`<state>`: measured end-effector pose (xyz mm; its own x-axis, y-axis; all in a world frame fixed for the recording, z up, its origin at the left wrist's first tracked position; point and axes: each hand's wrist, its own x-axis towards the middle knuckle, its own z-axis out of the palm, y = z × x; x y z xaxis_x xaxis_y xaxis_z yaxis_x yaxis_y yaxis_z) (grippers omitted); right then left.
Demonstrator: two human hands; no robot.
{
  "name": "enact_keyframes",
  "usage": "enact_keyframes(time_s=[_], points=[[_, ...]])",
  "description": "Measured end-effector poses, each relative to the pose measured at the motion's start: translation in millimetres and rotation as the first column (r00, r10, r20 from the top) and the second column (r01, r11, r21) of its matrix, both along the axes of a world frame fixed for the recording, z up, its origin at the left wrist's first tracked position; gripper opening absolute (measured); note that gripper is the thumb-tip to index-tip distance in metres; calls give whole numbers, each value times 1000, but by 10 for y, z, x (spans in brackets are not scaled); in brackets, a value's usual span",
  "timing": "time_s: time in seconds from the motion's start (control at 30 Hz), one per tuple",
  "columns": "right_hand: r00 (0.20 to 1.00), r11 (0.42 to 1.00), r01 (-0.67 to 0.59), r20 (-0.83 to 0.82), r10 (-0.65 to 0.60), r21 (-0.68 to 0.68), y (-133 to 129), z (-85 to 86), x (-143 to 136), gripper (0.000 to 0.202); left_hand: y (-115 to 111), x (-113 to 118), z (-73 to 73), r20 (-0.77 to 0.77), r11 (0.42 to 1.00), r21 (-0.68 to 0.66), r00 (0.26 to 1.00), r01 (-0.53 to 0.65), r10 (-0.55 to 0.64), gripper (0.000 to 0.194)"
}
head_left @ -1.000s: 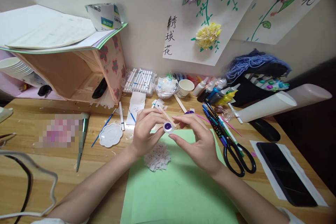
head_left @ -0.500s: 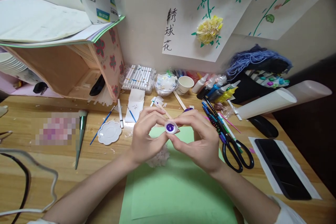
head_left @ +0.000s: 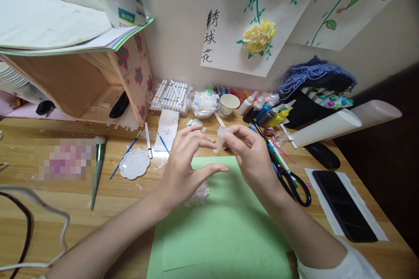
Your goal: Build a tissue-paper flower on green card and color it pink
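Between the thumb and fingers of my right hand (head_left: 253, 157) is a small translucent white nozzle cap (head_left: 223, 134), tilted with its narrow end down. Empty, my left hand (head_left: 183, 161) hovers just left of it, thumb stretched out and fingers apart. Below both hands lies a sheet of green paper (head_left: 222, 231). On its upper left part rests a pale pinkish ruffled paper flower (head_left: 199, 194), partly covered by my left hand.
Paint bottles (head_left: 266, 111), a paper cup (head_left: 229, 104) and a box of markers (head_left: 170, 96) line the wall. Black-handled scissors (head_left: 297, 189) and a phone (head_left: 345, 207) lie right. A flower-shaped palette (head_left: 134, 164) and a makeup brush (head_left: 98, 170) lie left, near cables (head_left: 67, 226).
Both hands held the round cap with purple inside facing me. My left hand has let go and spread. My right hand has turned the cap sideways and raised it slightly.
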<state>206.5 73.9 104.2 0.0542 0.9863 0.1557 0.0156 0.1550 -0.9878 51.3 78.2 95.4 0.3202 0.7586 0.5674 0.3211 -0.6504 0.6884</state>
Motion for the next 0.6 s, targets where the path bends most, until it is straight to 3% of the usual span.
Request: enact_keyframes(time_s=[0.13, 0.27, 0.43, 0.53, 0.6], points=[[991, 994, -57, -126, 45, -92, 102, 77, -2, 24, -15, -15, 30, 27, 999, -35, 999, -26, 27, 23], [987, 992, -107, -124, 98, -68, 93, 120, -50, 24, -42, -31, 57, 71, 989, -145, 996, -35, 46, 17], [995, 992, -94, 53, 90, 85, -12, 128, -97, 14, -59, -42, 104, 186, 965, -261, 981, -7, 57, 9], [978, 968, -90, 205, 41, 233, -109, 174, -104, 11, -59, -57, 121, 234, 977, -211, 972, 13, 37, 7], [956, 949, -118, 293, 28, 293, -175, 187, -72, 22, -52, -71, 126, 239, 991, -130, 971, 13, 19, 9]])
